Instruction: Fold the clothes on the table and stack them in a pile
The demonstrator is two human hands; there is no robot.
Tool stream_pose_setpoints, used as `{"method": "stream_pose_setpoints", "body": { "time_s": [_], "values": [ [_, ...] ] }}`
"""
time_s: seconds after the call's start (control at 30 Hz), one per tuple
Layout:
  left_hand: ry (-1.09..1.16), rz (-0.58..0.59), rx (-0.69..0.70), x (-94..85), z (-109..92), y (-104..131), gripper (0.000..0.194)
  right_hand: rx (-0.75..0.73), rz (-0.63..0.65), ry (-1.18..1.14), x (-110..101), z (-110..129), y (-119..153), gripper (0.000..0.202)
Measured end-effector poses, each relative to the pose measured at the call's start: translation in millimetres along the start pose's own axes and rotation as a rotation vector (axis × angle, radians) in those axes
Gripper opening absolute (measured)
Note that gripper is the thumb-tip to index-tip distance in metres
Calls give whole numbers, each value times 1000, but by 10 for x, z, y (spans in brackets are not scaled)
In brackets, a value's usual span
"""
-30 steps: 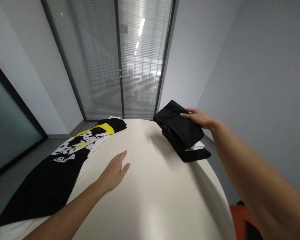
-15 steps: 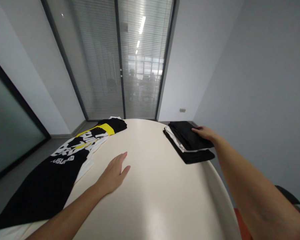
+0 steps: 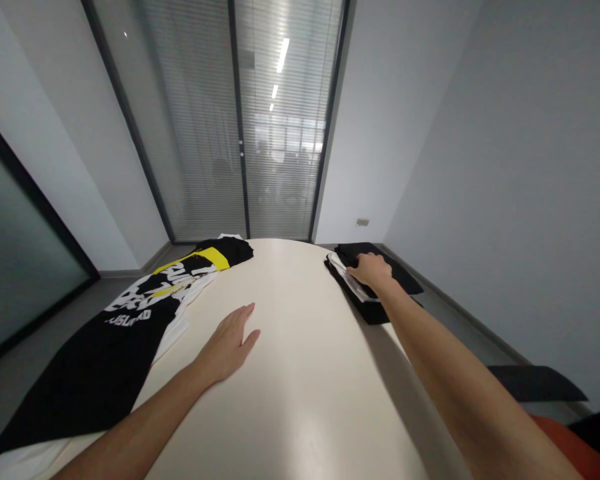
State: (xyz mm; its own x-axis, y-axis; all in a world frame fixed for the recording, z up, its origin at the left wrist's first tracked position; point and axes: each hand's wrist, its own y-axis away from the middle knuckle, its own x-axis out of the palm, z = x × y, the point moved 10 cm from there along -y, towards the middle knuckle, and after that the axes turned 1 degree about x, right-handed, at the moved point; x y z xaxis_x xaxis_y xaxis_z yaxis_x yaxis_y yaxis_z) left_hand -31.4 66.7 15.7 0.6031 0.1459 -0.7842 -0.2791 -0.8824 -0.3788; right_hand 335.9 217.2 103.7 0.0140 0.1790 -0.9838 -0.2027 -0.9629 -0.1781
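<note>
- Left side: a black printed T-shirt (image 3: 90, 373) lies lengthwise over a white garment (image 3: 173, 337) on the white table (image 3: 300, 373). It hides the left rim; if its outer side overhangs, its own weight could pull it down.
- Left of centre: the left hand (image 3: 227, 345) rests flat on the table, thumb apart from the fingers, holding nothing. Its forearm crosses the T-shirt's near corner in view; contact cannot be confirmed. A sideways sweep of that arm could ruck the cloth.
- Far right: the folded stack sits at the table's edge: black garment (image 3: 403, 275) uppermost, white layer (image 3: 363, 291) between, black fabric (image 3: 377, 315) beneath. Its right side appears to pass the rim; an outward push could tip it off.
- On the stack: the right hand (image 3: 373, 270) lies with fingers curled; whether it grips or merely presses cannot be told. If cloth is caught between the fingers, lifting could drag the top fold loose.
- Writing, left: large white lettering with yellow, creased and not legible; below it, smaller white capitals, "SL" probable, remainder uncertain.
- Writing, right: no label or brand discernible on the stack.
</note>
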Motion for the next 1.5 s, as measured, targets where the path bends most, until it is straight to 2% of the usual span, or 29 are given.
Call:
{"method": "stream_pose_setpoints", "body": {
  "time_s": [0.13,0.27,0.47,0.57,0.7,0.9,1.0,1.07,1.17,1.3,1.4,1.5],
  "values": [
    [-7,-2,9,-3,-1,2,54,55,-1,41,0,30,26,40],
    [11,-2,2,3,16,3,55,30,-36,90,-52,170,77,31],
    [5,-2,1,-1,15,10,55,-15,-191,88,-314,262,169,30],
    [-1,9,8,8,10,11,55,-10,-233,84,-372,243,209,33],
    [-2,-2,19,-6,6,16,55,41,-186,49,-275,176,231,36],
    [-11,-4,21,1,18,23,54,34,-135,40,-179,153,226,40],
    [-44,-3,31,16,21,22,54,-127,27,92,48,283,244,43],
    [-66,2,37,29,22,20,54,-207,124,128,220,346,291,55],
    [-89,1,47,33,17,20,53,-202,173,140,387,357,352,71],
    [-105,-8,63,23,-6,24,53,-163,211,133,528,396,452,81],
    [-113,-5,60,19,-10,24,52,-155,205,103,506,447,495,82],
    [-101,-7,56,8,-5,23,52,-101,21,-10,216,397,428,69]
  ]
}}
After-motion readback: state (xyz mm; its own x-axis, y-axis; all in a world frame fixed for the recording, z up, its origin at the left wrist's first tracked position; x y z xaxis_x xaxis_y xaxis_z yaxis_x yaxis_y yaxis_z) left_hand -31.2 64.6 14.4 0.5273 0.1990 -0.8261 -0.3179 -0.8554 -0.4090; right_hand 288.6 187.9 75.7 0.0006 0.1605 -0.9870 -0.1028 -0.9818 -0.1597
